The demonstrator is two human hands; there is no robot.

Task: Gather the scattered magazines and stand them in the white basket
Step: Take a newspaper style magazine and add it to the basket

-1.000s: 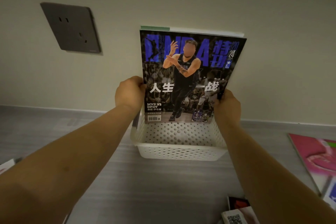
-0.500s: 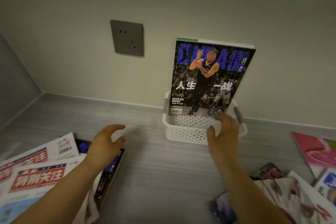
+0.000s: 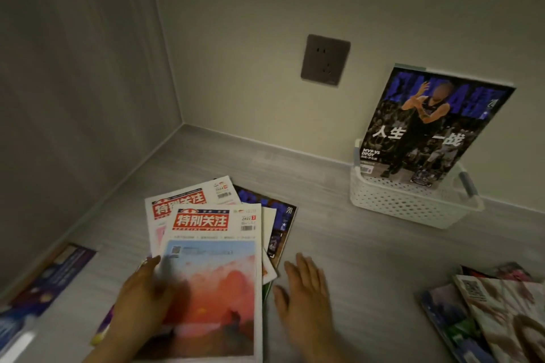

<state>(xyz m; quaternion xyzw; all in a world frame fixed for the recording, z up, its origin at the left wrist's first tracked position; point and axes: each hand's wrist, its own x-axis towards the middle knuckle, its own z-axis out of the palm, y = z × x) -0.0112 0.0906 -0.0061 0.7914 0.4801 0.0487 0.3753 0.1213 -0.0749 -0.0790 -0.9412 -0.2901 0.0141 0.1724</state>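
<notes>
A basketball magazine (image 3: 427, 127) stands upright in the white perforated basket (image 3: 413, 203) against the back wall, at the right. A fanned pile of magazines lies flat in front of me; on top is one with a red title and an orange picture (image 3: 215, 274), a second red-titled one (image 3: 182, 203) sits under it, and a dark blue one (image 3: 280, 227) is lowest. My left hand (image 3: 144, 295) rests flat on the left edge of the top magazine, fingers spread. My right hand (image 3: 303, 289) hovers open just right of the pile, holding nothing.
More magazines lie fanned at the bottom right (image 3: 486, 312). A blue and purple magazine (image 3: 44, 283) lies by the left wall. A grey wall socket (image 3: 325, 59) is on the back wall. Walls close off the left and back.
Both hands have let go of the basketball magazine, which stays standing in the basket. They came back toward me to the pile on the left, and my view swung left.
</notes>
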